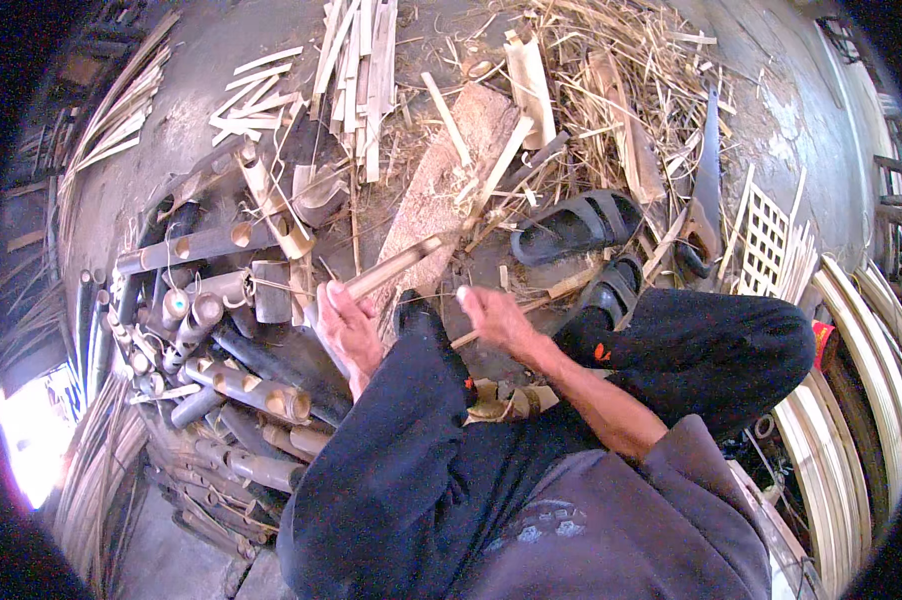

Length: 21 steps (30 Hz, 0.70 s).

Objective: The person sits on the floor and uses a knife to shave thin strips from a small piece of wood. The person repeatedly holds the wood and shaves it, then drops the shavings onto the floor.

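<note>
My left hand is closed around the lower end of a split bamboo piece, which slants up to the right over a rough wooden board. To the right of it, my right hand is curled closed in front of my knee, apart from the bamboo piece. Whatever its fingers hold is hidden or too thin to make out. Narrow bamboo strips lie on the ground close by that hand.
Cut bamboo tubes are heaped at the left. Pale slats and shavings lie ahead. A handsaw, black sandals and a woven bamboo lattice are to the right, with bundled strips beyond my knee.
</note>
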{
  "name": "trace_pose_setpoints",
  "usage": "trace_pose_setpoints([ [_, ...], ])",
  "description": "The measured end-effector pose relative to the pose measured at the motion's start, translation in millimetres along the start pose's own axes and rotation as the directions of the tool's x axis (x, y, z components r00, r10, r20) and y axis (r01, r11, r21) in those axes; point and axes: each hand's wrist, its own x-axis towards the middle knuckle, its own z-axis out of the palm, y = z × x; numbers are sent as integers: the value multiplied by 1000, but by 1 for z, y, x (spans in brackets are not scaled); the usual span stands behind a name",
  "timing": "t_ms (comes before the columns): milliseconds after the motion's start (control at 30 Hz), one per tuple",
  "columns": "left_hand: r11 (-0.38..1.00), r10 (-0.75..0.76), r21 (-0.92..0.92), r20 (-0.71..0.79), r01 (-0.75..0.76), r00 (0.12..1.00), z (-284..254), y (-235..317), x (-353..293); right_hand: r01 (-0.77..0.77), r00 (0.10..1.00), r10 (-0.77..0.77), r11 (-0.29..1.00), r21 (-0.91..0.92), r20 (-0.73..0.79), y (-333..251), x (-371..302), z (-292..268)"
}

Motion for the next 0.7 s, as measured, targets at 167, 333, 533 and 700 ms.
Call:
trace_pose_setpoints([
  [167,988,90,124,49,-95,995,-5,3,3,330,943,-330,944,-15,-42,-20,-19,22],
  [333,997,17,77,58,-21,998,-2,9,-5,103,994,-103,995,-12,-31,-8,-20,9],
  [533,975,111,191,16,-112,994,-5,2,1,-59,998,59,998,-34,9,16,11,-17],
  [700,943,117,312,22,-118,993,-6,11,-6,-74,997,67,967,-245,-40,40,-17,0],
])
